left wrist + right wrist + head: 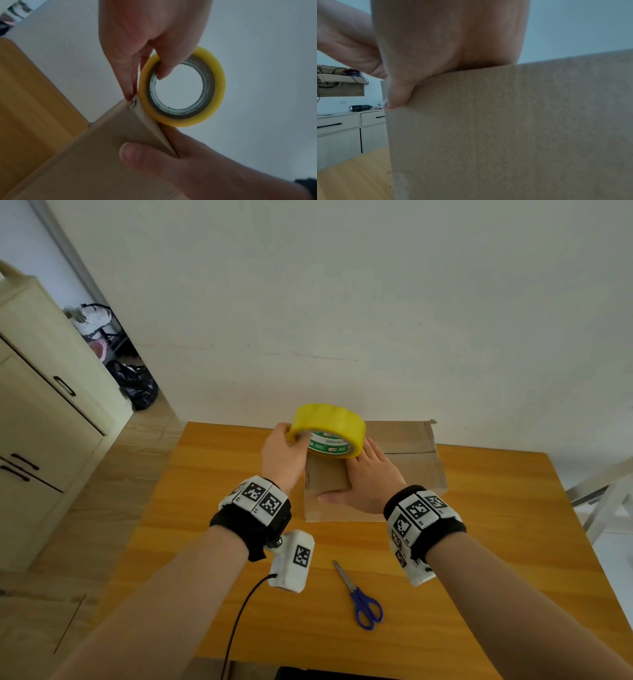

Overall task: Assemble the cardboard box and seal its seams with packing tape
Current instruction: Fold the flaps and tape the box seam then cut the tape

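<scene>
A brown cardboard box (pixel 411 453) stands on the wooden table (pixel 479 577) against the wall. My left hand (pixel 291 440) holds a yellow packing tape roll (pixel 329 422) at the box's upper left corner, thumb inside the core and fingers on the outer rim. The left wrist view shows the roll (pixel 221 86) touching the box (pixel 85 162) at its corner edge. My right hand (pixel 363 474) lies flat on the box top just behind the roll, with its thumb (pixel 132 152) pressed on the near side face. The right wrist view is mostly filled by the box wall (pixel 505 128).
Blue-handled scissors (pixel 363 601) lie on the table near the front, between my forearms. A pale cabinet (pixel 41 405) stands on the left, with a black bag (pixel 137 386) on the floor beyond it. A chair frame (pixel 603 491) sits at the table's right edge.
</scene>
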A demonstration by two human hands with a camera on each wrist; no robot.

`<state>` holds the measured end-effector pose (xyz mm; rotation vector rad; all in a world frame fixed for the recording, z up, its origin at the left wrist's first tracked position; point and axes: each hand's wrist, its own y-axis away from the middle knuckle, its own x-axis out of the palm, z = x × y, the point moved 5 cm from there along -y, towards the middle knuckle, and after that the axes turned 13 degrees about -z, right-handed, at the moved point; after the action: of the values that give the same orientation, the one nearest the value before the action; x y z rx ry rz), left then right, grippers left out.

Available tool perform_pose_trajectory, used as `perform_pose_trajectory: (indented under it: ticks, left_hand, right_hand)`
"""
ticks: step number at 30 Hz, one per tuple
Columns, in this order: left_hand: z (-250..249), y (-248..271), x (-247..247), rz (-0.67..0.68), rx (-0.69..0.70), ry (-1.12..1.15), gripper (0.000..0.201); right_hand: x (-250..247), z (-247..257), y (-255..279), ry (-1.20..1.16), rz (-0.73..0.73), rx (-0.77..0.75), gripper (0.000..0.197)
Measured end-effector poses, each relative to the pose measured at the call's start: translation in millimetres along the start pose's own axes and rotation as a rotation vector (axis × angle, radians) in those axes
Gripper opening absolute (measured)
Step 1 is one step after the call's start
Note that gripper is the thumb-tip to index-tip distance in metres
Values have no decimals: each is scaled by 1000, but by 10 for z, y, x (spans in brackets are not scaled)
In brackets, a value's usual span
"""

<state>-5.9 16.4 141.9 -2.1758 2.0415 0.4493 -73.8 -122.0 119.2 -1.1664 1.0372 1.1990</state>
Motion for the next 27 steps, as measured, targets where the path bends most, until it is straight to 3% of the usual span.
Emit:
perform_pose_trajectory:
  ticks: [7,12,20,27]
  left_hand:
    - [-197,-25,-45,-37,93,-10,15]
    - [-299,-68,-302,-175,144,32,15]
    - [-45,-27,-385,-176,-37,171,19]
    - [82,-19,-441,-175,-32,197,13]
  right_hand:
    - [-18,-11,1,-26,-26,19,121]
    - [-45,-12,25,-23,9,24,122]
    - [-54,17,41,2,34,10,119]
    - [-47,32,47,-14,47,-9,118]
